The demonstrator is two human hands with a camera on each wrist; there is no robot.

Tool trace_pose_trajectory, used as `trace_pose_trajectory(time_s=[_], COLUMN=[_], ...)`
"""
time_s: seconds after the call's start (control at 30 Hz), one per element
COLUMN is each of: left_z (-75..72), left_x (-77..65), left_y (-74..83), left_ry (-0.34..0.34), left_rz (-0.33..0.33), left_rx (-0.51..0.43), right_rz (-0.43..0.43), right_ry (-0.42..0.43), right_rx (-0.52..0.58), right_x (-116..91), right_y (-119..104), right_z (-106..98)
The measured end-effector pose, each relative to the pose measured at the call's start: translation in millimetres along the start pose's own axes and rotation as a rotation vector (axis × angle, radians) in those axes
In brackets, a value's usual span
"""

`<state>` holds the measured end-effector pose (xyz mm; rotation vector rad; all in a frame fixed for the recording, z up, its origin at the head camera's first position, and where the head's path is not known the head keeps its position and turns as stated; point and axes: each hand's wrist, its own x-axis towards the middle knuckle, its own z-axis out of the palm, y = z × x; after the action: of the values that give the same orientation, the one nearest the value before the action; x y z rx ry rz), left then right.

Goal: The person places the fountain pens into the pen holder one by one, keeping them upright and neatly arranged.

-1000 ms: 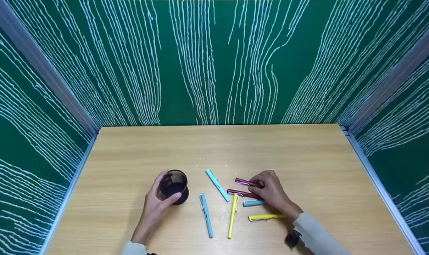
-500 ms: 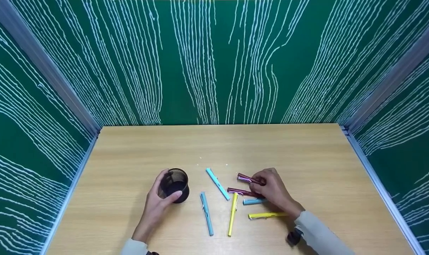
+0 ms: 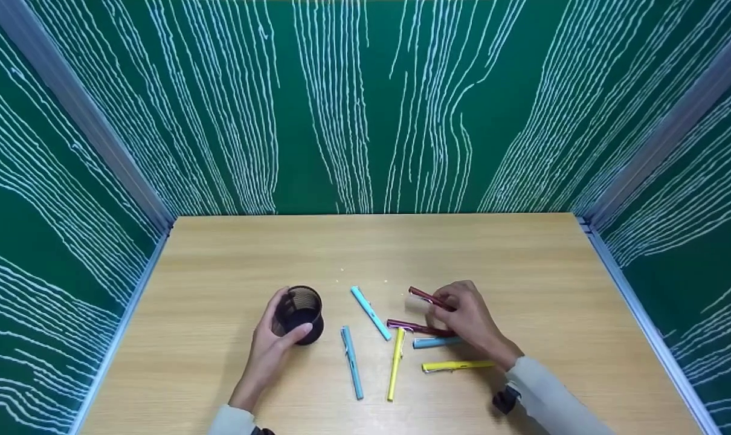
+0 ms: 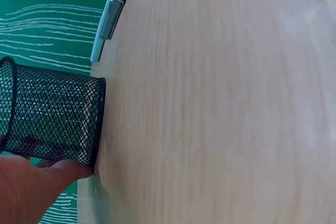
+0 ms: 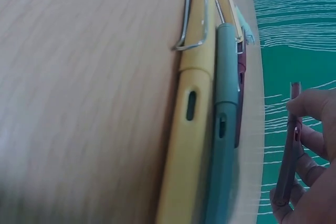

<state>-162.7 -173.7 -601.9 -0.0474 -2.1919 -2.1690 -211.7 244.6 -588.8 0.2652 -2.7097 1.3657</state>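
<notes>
My left hand (image 3: 266,356) grips a black mesh pen cup (image 4: 58,111) standing on the table, thumb on the near side and fingers around the far left. Nothing shows inside the cup in the head view. At the right, my right hand (image 3: 473,320) pinches a dark red pen (image 3: 424,295) between thumb and fingers. In the right wrist view that pen is clear of the tabletop. Below the hand lie a second dark red pen (image 3: 415,327), a blue pen (image 3: 435,342) and a yellow pen (image 3: 455,366), partly covered at their right ends.
Between the hands lie a light blue pen (image 3: 371,314), a blue pen (image 3: 351,364) and an upright-lying yellow pen (image 3: 396,367). Green walls with white lines (image 3: 335,109) enclose the wooden table (image 3: 251,248) at back and sides. Tiny white specks dot the wood.
My right hand has raised the dark red pen slightly and moved it up and right, away from the other dark red pen. The left hand keeps its hold on the pen cup.
</notes>
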Motion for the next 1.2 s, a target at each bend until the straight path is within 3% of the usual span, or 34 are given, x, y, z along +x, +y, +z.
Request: trace_pose_trajectory(time_s=[0.37, 0.63, 0.9, 1.2], left_z=[0.3, 0.1, 1.5, -0.9], left_x=[-1.3, -1.5, 3.1, -1.3], left_y=[2.5, 5.3, 4.8, 3.3], left_ry=[-0.028, -0.020, -0.020, -0.012], left_rz=[0.005, -0.005, -0.001, 0.001], left_rx=[-0.046, -0.016, -0.034, 0.007], right_rz=[-0.016, -0.019, -0.073, -0.002], right_ry=[0.027, 0.029, 0.045, 0.020], right_rx=[0.009, -0.006, -0.036, 0.005], right_x=[-2, -1, 5, 5], right_y=[-16, -28, -38, -47], right_z=[-8, -12, -12, -5])
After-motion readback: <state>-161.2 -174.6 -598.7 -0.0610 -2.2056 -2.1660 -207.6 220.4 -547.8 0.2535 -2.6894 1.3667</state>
